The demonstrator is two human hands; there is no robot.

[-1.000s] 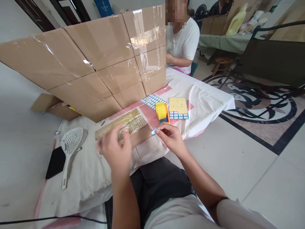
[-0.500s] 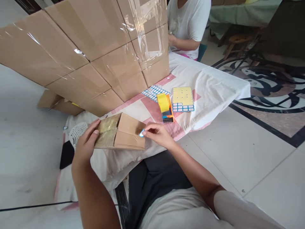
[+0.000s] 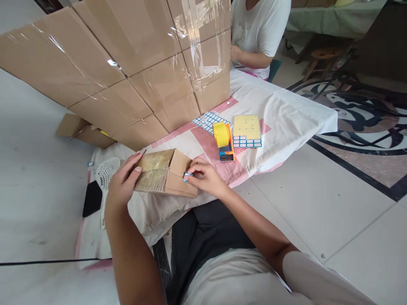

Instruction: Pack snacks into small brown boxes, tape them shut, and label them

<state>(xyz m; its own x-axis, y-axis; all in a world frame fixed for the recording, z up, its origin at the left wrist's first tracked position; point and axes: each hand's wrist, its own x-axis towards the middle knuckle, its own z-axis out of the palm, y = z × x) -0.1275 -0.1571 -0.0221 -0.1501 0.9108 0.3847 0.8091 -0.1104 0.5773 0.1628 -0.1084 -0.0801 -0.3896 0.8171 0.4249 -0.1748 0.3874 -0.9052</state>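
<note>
My left hand [image 3: 122,184] grips the left end of a flat brown cardboard packet [image 3: 173,178] whose left part is wrapped in shiny film. My right hand [image 3: 203,176] pinches a small white sticker with a blue border [image 3: 187,175] and presses it on the packet's right part. Both rest on a white cloth [image 3: 286,114] over a low table. Just beyond my right hand lies a yellow and orange tape dispenser [image 3: 223,140]. Beside it are a yellow sticker sheet [image 3: 247,130] and a second sheet of blue-bordered stickers [image 3: 211,120].
A wall of taped cardboard boxes [image 3: 136,67] leans over the table's far side. A white slotted scoop [image 3: 105,176] and a black object [image 3: 92,198] lie at the left. Another person in a white shirt [image 3: 259,29] sits at the table's far end. An open carton [image 3: 81,131] lies on the floor.
The packet was turned over and folded, its plain cardboard side now up. My left hand shifted to its left end. My right hand brought the sticker down onto the cardboard.
</note>
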